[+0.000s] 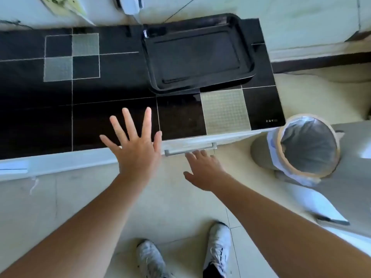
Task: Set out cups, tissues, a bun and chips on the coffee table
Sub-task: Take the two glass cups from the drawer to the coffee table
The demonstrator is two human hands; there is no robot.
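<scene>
A low coffee table with a glossy black top and pale checked squares stretches across the view. On its far right part lies a black rectangular tray with nothing in it. My left hand hovers over the table's front edge, fingers spread wide, holding nothing. My right hand is lower, its fingertips at the grey drawer handle on the table's pale front; its fingers are loosely apart. No cups, tissues, bun or chips are in sight.
A lined waste bin stands on the tiled floor right of the table's corner. A pale sofa runs behind and to the right of the table. My white sneakers show at the bottom.
</scene>
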